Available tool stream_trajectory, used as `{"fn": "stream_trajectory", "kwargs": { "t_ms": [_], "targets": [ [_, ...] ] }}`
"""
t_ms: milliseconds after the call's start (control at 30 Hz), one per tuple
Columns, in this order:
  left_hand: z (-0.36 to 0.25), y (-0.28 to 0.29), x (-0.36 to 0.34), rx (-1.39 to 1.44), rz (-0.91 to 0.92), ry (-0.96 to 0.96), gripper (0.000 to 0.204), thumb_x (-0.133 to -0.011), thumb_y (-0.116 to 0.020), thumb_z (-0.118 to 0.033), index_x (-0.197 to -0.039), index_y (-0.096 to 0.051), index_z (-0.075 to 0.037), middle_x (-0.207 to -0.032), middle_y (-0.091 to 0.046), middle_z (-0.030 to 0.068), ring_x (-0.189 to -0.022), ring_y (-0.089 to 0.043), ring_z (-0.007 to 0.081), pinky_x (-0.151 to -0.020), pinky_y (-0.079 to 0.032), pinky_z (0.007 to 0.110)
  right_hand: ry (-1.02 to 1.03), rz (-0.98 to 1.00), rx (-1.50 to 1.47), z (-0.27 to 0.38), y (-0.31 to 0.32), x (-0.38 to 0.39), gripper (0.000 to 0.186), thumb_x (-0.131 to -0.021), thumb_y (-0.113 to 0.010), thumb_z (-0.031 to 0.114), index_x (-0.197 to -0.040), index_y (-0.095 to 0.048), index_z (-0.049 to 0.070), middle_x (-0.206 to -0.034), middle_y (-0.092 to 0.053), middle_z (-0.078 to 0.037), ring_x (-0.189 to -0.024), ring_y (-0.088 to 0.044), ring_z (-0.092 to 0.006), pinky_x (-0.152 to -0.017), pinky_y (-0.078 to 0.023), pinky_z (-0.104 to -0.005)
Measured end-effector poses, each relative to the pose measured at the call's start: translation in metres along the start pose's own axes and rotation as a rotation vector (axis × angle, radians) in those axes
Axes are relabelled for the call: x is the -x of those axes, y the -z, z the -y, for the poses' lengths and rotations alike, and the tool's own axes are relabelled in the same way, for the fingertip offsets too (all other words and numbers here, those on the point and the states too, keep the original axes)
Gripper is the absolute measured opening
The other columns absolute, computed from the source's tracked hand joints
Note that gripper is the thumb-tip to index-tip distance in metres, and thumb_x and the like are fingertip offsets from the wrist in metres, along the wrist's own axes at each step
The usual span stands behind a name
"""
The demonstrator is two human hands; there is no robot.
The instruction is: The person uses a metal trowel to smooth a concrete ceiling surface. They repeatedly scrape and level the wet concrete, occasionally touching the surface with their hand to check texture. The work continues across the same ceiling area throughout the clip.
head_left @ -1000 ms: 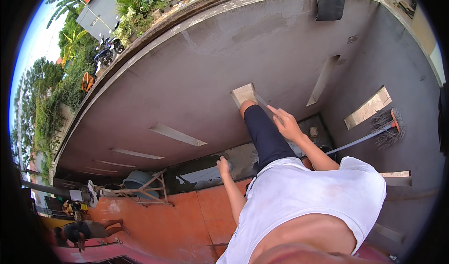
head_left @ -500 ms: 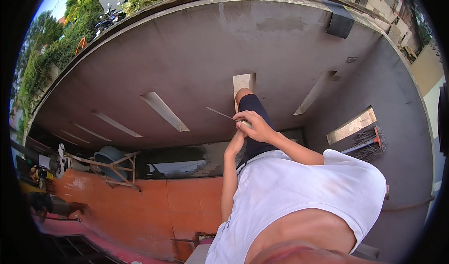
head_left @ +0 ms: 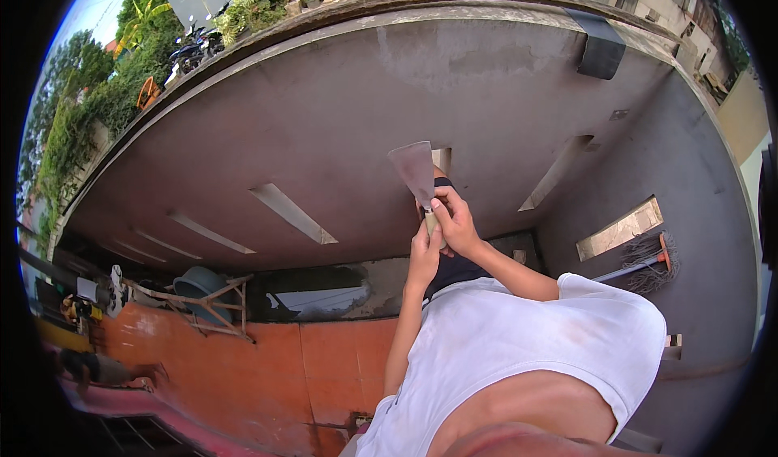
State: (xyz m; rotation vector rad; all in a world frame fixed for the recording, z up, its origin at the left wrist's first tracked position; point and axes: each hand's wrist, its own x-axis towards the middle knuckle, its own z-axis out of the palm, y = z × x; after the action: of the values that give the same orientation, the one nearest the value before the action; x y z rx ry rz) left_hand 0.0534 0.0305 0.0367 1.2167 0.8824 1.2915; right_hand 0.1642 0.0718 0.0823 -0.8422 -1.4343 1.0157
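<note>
A putty knife (head_left: 415,170) with a broad flat blade and a pale handle is held up in front of me, its blade pointing away and its flat face showing. My left hand (head_left: 423,256) is closed around the lower part of the handle. Higher up, where the handle meets the blade, my right hand (head_left: 456,225) also grips it, thumb laid along the near side. Behind the tool are my dark shorts (head_left: 444,272) and the grey wall (head_left: 340,117); part of the handle is hidden by my fingers.
Slanted slots (head_left: 293,214) pierce the wall. To the right a mop (head_left: 652,261) leans against the side wall. At left, a wooden frame (head_left: 231,305) stands by a grey-blue basin (head_left: 201,285) on the orange floor (head_left: 243,360). Another person (head_left: 105,369) is at the far left.
The putty knife has turned from edge-on, pointing left, to blade up with its flat face visible. My left hand has shifted onto the lower handle, while my right hand has moved slightly right.
</note>
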Motion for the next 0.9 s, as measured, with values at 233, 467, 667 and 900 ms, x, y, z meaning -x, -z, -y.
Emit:
{"fn": "stream_trajectory", "kwargs": {
  "t_ms": [233, 467, 667, 900],
  "targets": [
    [-0.043, -0.02, -0.016, 0.319, 0.041, 0.044, 0.049, -0.103, -0.047, -0.019, -0.146, -0.035, 0.002, -0.091, -0.056, 0.007, -0.056, -0.048, 0.0065, -0.05, -0.048, 0.023, 0.559, -0.295, 0.574, 0.004, 0.043, -0.049, 0.038, -0.081, -0.068, 0.001, -0.118, -0.055, 0.001, -0.116, -0.056, -0.015, -0.101, -0.057, -0.0324, -0.086, -0.049, -0.0382],
    [-0.073, -0.052, -0.051, 0.294, 0.051, 0.081, 0.055, -0.101, -0.047, -0.012, -0.151, -0.029, 0.001, -0.094, -0.054, 0.0044, -0.055, -0.042, 0.0014, -0.045, -0.037, 0.018, 0.93, -0.344, 0.788, 0.005, 0.082, -0.103, 0.037, -0.067, -0.086, 0.016, -0.097, -0.068, 0.028, -0.116, -0.061, 0.0, -0.118, -0.056, -0.024, -0.114, -0.03, -0.0488],
    [-0.089, -0.064, -0.089, 0.25, 0.061, 0.002, 0.053, -0.099, -0.047, -0.013, -0.147, -0.032, 0.004, -0.087, -0.053, 0.0035, -0.056, -0.041, 0.0016, -0.046, -0.036, 0.018, 1.047, -0.356, 0.686, 0.025, 0.077, -0.177, 0.027, -0.067, -0.089, 0.014, -0.08, -0.068, 0.026, -0.094, -0.068, 0.004, -0.105, -0.064, -0.0215, -0.114, -0.032, -0.0475],
    [-0.086, -0.08, -0.108, 0.18, -0.06, -0.055, 0.053, -0.101, -0.044, -0.02, -0.148, -0.033, 0.004, -0.079, -0.052, 0.0021, -0.052, -0.039, 0.0021, -0.044, -0.034, 0.019, 1.083, -0.426, 0.624, 0.005, 0.068, -0.199, 0.03, -0.066, -0.086, 0.01, -0.077, -0.062, 0.023, -0.085, -0.066, 0.006, -0.094, -0.065, -0.02, -0.103, -0.041, -0.0467]
  ]
}}
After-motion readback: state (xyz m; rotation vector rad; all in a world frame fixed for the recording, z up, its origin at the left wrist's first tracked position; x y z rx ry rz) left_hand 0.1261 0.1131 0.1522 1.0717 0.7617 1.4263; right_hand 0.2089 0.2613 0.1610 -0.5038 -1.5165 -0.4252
